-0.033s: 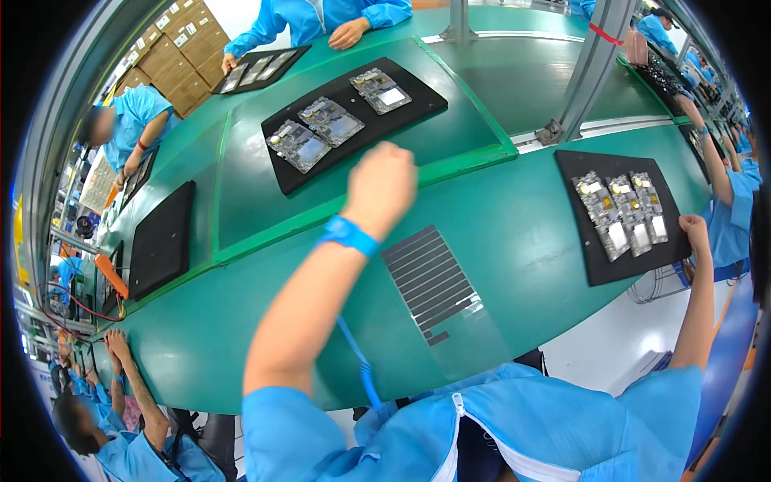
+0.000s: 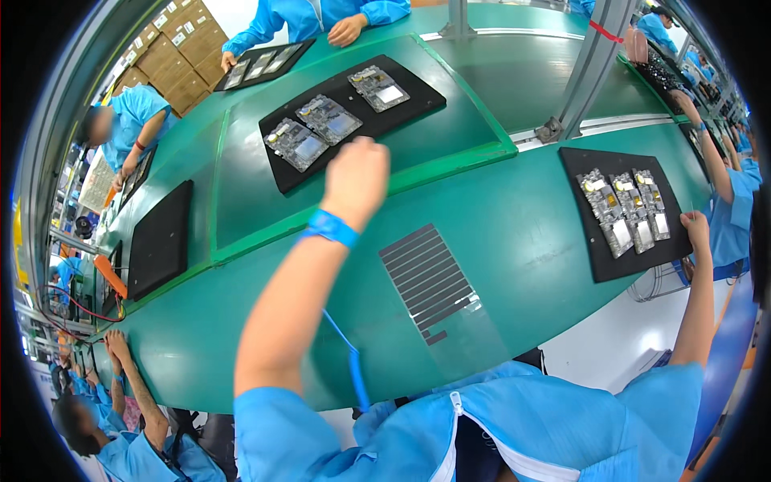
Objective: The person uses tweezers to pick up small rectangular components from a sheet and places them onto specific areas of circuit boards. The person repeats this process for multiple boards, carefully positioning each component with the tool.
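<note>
My left hand [image 2: 357,183], with a blue wrist strap [image 2: 331,228], is over the front edge of the middle black tray [image 2: 393,108]. Its fingers are curled in and anything inside them is hidden. That tray carries circuit boards: one [image 2: 296,145] at the left, a second [image 2: 329,119] beside it, and a third [image 2: 378,88] farther right. Far right, my right hand [image 2: 695,231] grips the edge of another black tray [image 2: 598,261], which bears three narrow circuit boards [image 2: 631,211] side by side.
A sheet of dark strips [image 2: 428,281] lies on the green table [image 2: 514,233] before me. A bare black tray [image 2: 161,237] sits at the left. A metal post [image 2: 585,80] rises at the right. Co-workers sit around; one person's hand [image 2: 345,30] rests across the table.
My left hand has shifted left along the middle tray's front edge, and the blue cord has swung with it. The right tray has moved very slightly right and up, with my right hand on it.
</note>
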The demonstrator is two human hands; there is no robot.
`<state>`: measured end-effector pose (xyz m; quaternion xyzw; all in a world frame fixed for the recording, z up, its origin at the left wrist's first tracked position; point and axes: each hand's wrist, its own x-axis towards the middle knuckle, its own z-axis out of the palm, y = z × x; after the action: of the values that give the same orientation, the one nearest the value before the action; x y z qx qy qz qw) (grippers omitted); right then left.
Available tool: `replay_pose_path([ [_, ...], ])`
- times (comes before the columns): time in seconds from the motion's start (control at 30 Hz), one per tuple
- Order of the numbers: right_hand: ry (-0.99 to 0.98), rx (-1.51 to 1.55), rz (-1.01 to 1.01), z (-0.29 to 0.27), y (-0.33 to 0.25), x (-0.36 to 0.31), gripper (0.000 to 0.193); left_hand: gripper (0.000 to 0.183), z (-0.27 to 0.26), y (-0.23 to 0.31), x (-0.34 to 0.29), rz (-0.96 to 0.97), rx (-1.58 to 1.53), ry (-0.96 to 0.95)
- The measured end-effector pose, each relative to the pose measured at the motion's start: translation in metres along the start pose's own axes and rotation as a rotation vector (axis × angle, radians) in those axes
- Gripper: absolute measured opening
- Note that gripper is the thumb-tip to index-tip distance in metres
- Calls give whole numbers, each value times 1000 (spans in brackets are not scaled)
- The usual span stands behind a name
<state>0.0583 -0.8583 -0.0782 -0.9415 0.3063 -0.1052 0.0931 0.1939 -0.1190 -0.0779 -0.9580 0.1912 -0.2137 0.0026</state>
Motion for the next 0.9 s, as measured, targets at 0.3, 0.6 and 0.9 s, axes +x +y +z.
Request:
replay_pose_path([
  [0.3,230,270,-517,4,-239,-100,34,8,10,-84,13,241,310,-179],
  [0.6,-675,907,-467,11,-338,-258,73,16,-75,16,-140,385,158,70],
  [0.9,-1208,1184,-269,46,-371,-349,21,29,-100,58,-206,318,-180,-177],
])
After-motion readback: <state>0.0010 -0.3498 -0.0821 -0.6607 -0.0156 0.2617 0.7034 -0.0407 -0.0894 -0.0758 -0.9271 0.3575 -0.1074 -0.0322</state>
